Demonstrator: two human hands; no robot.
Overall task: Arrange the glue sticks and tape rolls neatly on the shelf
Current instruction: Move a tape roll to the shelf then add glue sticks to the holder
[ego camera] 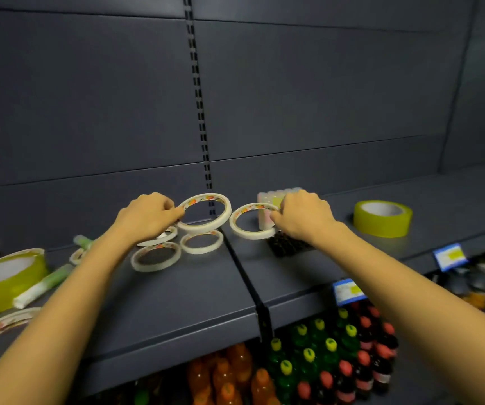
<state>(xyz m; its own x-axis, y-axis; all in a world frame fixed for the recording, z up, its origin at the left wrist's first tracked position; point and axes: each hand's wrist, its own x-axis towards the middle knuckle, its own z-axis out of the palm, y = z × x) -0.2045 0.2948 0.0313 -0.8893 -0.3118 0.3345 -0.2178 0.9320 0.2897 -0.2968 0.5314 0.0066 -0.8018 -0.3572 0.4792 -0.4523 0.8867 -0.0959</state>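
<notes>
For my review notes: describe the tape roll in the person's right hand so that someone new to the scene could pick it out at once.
Find the slotted upright in the dark back panel and follow it down to the seam in the shelf. Just right of that seam, the right hand pinches a thin white tape roll, in front of a pastel pack. Unlike the left hand's lifted tape roll, it sits right of the seam.

Single head-worn wide-angle view, facing forward and tilted slightly down; close to the dark grey shelf (pixel 177 293), at arm's reach, both forearms stretching in from the bottom corners; slotted back panel (pixel 89 97) filling the upper half; bottles (pixel 320 355) on the lower tier glimpsed beneath the front edge; edges bowed.
</notes>
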